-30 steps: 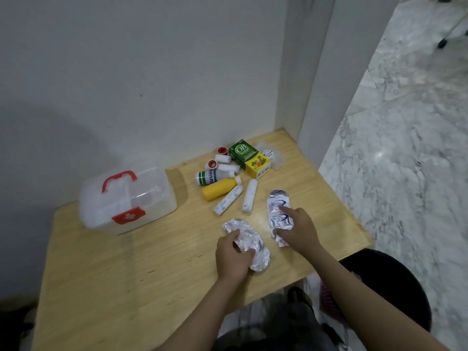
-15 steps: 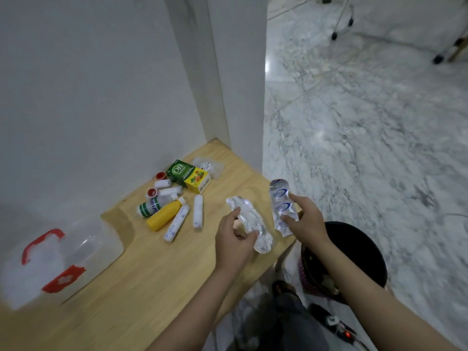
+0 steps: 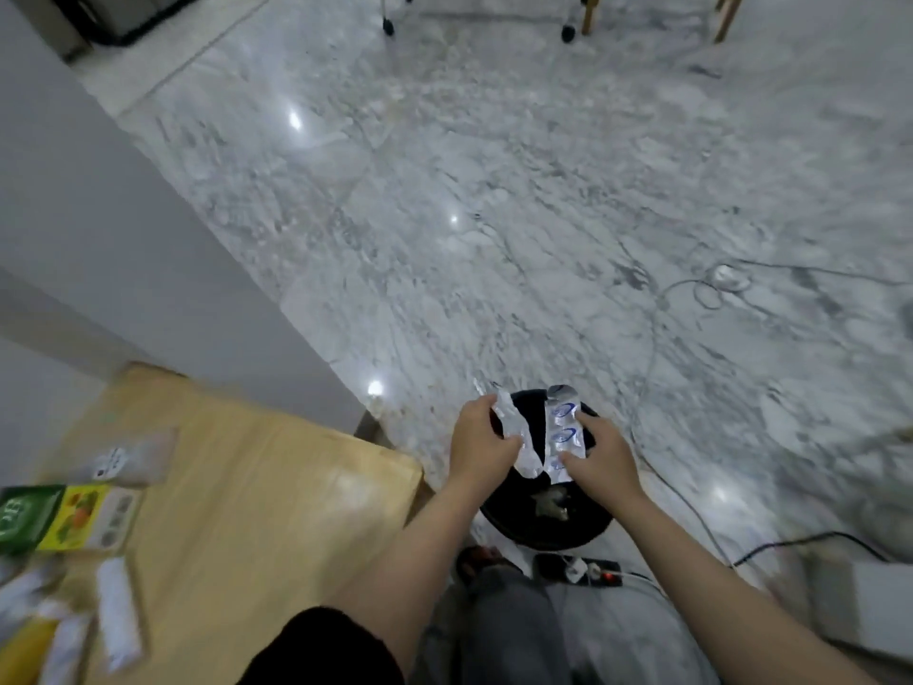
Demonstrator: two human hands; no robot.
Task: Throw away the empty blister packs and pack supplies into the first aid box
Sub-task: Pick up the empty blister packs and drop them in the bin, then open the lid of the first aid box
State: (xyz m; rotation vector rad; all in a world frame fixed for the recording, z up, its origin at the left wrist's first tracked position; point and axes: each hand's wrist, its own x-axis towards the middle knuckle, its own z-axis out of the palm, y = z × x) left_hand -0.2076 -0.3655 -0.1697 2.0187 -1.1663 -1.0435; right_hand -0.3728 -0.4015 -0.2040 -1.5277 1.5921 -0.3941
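Both arms stretched out over black bin [image 3: 543, 529] on floor. Left hand [image 3: 481, 444] pinching crumpled silver blister pack [image 3: 514, 432]; right hand [image 3: 600, 454] gripping blue-printed blister pack [image 3: 563, 432], print unreadable. Packs side by side above bin mouth. Green box [image 3: 24, 516] on wooden table [image 3: 257, 487], lettering blurred.

1. Blister pack in the left hand [image 3: 481, 440] — plain silver foil [image 3: 514, 432], crinkled, no print showing.
2. Blister pack in the right hand [image 3: 600, 454] — silver foil [image 3: 563, 430] with blue oval marks on white patches.
3. Bin [image 3: 543, 516]: black.
4. Floor [image 3: 543, 215]: white and grey marble, veined, with bright light spots.
5. Table [image 3: 257, 487]: pale yellow wood grain.
6. Boxes at the table's left edge — one green [image 3: 24, 519] with white lettering, one yellow [image 3: 74, 516] with an orange fruit picture.
7. Tube [image 3: 118, 613]: white.
8. Power strip [image 3: 578, 571]: black with a red light.
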